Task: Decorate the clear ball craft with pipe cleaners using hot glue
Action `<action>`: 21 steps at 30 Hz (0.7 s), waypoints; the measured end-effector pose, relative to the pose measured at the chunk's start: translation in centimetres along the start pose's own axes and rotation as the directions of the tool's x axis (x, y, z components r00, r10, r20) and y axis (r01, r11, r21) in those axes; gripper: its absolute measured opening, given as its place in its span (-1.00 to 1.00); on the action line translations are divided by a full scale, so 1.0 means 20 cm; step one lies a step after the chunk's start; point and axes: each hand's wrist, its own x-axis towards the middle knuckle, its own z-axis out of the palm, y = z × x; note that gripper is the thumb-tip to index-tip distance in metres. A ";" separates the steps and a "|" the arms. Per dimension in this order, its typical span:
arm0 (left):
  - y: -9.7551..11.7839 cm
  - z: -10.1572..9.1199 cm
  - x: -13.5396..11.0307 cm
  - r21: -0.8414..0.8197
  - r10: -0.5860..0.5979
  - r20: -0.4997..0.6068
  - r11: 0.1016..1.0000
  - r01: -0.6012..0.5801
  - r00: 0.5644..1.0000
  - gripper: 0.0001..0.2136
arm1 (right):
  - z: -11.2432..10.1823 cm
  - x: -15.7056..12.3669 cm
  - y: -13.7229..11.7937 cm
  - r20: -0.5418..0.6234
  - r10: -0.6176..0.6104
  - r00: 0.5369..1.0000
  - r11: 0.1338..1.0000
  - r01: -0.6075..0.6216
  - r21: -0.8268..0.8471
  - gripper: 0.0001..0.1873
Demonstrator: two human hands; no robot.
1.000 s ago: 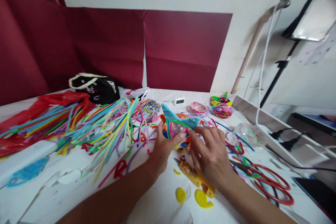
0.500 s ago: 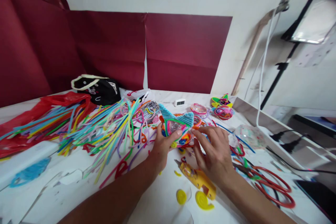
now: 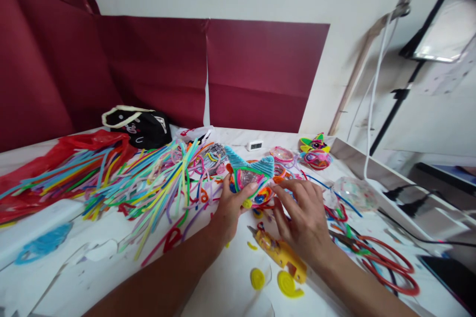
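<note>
My left hand (image 3: 233, 204) grips a colourful pipe-cleaner craft (image 3: 248, 169) from its lower left, thumb across the front. Two light-blue pointed ears top the craft; green, pink, orange and yellow coils surround its clear middle. At its right edge, my right hand (image 3: 303, 213) has its fingers bent and thumb and fingertips pinched close against the craft; what exactly lies between them is hidden. Just below the hands lies a yellow-handled tool (image 3: 280, 253) with a pointed metal tip. Near it on the white table are yellow pipe-cleaner coils (image 3: 257, 278).
Bundles of pipe cleaners (image 3: 167, 173) and a red plastic bag (image 3: 67, 146) spread over the left. Red-handled scissors (image 3: 390, 262) lie at right, near a clear plastic piece (image 3: 355, 192). Behind are a black pouch (image 3: 143, 129), a small digital display (image 3: 255, 145) and another finished craft (image 3: 315, 151).
Almost nothing differs. The blue ears of the craft tilt slightly, and both hands keep nearly the same places.
</note>
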 end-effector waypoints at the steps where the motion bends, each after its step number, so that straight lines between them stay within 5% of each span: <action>1: 0.00 0.00 0.00 -0.003 0.000 0.004 1.000 0.000 1.000 -0.28 | 0.00 0.00 0.00 0.000 -0.001 1.000 1.000 0.001 0.001 -0.74; 13: 0.04 0.03 0.00 -0.200 -0.068 -0.003 0.978 0.066 0.998 -0.39 | -0.01 0.00 0.00 -0.004 -0.006 1.000 1.000 0.006 0.001 -0.70; 21: 0.02 0.03 -0.01 -0.187 -0.058 -0.006 0.981 0.056 0.998 -0.52 | 0.00 0.00 -0.01 0.018 0.003 1.000 1.000 -0.003 -0.014 -0.69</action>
